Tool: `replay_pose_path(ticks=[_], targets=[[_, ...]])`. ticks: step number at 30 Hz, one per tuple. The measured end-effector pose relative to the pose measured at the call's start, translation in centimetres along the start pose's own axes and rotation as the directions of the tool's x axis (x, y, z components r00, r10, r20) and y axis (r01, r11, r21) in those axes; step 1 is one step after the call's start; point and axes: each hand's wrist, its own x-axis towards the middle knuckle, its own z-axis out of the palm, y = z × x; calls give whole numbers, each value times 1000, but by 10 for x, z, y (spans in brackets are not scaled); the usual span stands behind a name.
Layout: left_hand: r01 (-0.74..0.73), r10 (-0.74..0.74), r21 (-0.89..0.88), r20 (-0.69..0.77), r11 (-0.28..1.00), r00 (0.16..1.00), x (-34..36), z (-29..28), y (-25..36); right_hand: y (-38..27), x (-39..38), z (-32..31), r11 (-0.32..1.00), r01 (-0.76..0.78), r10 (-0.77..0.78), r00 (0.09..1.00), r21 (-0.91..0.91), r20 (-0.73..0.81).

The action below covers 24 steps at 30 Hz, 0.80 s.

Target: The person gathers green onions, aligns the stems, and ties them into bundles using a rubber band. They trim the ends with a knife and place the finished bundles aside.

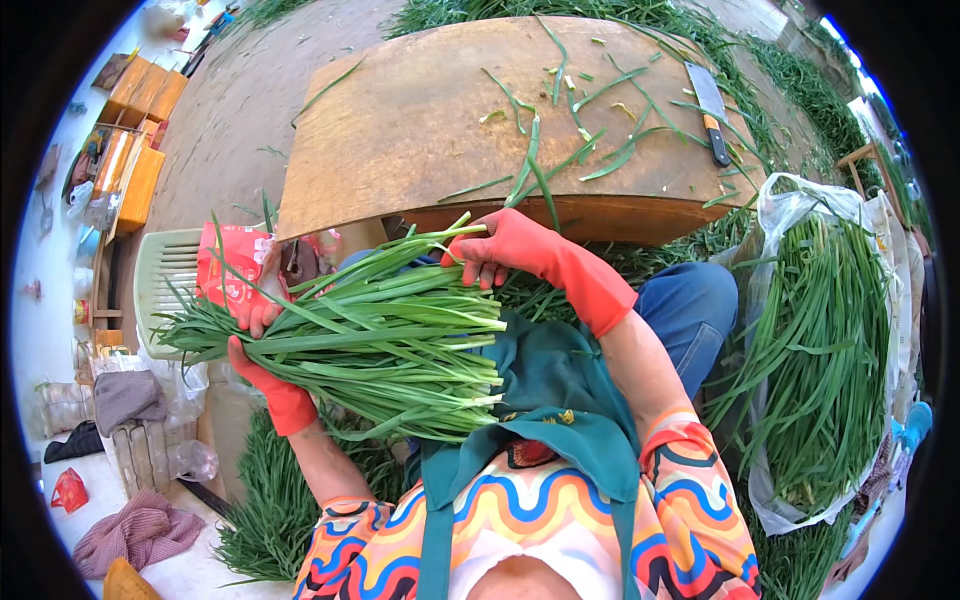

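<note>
Two red rubber gloves [597, 287] on, smooth with a bit of shine. My left grip [266, 382] is curled round the leafy end of a bundle of thin, flat greens [390, 345], in front of my teal cloth apron [550, 372], while my right grip [502, 247] pinches stalks at its upper right corner. Bundle's kinda fan-shaped, long axis roughly left to right: floppy tips point left, pale ends right. Scuffed wooden table [420, 130] just ahead.

Red gloves [572, 262], wavy-striped shirt [695, 505], green apron [545, 365]; blue jeans [690, 318]
</note>
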Motion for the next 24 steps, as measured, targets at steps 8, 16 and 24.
replay_pose_path(ticks=[8,16,24], targets=[[6,-8,64,30,998,1000,2,-2,-4,2,-1,2,998,16,-15,1000,-66,9],[-56,58,100,-8,993,998,4,-5,9,52,-25,-105,128,566,-614,690,814,-383],[63,134,489,-357,870,924,-1,-30,34,12,38,-55,743,533,-666,649,-405,-367]])
